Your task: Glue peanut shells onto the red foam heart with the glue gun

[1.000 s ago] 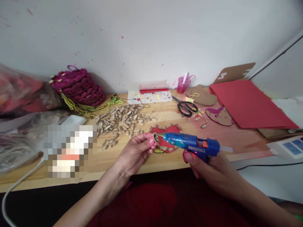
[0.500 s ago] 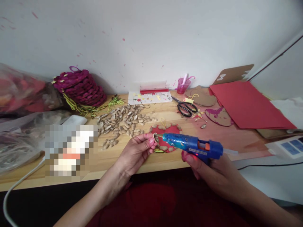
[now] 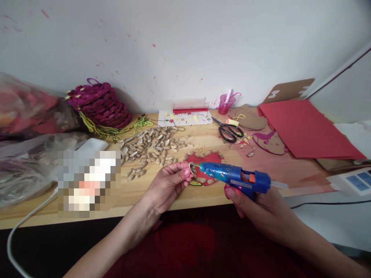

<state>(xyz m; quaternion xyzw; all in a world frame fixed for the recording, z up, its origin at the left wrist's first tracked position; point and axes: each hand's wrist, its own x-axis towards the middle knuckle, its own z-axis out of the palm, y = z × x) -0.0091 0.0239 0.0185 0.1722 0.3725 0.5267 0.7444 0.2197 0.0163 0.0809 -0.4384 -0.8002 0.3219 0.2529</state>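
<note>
In the head view, we see our left hand [image 3: 171, 179] at the lower centre of the frame, pinching an opened peanut shell [image 3: 191, 168] between thumb and fingertips. That shell sits near the middle of the frame, its hollow turned toward the right. Our right hand [image 3: 261, 210], right of centre and lower, is wrapped around the handle of a blue glue gun [image 3: 232, 175], which lies level and points left. Its tip is right at the shell's hollow; we cannot tell whether the two touch. A small red light shows on the gun's side, and a clear stick juts from its back end.

Partly hidden behind the gun, at the centre, we have a red heart [image 3: 207, 158] edged with shells, a yellow loop [image 3: 201, 147] at its top. Left of centre, a heap of peanut shells [image 3: 150, 143] spreads over the wooden table [image 3: 130, 204].

At the upper left we see a purple braided piece [image 3: 101, 106] with yellow-green strands, and plastic bags [image 3: 26, 104] at the left edge. Above centre lies a white sheet [image 3: 188, 120] with stars. To its right stand a pink cup [image 3: 226, 106] and, in front, black-handled scissors [image 3: 228, 134]. Red sheets [image 3: 310, 129] fill the right side, overlapping a purple-smeared cardboard piece [image 3: 269, 143].
</note>
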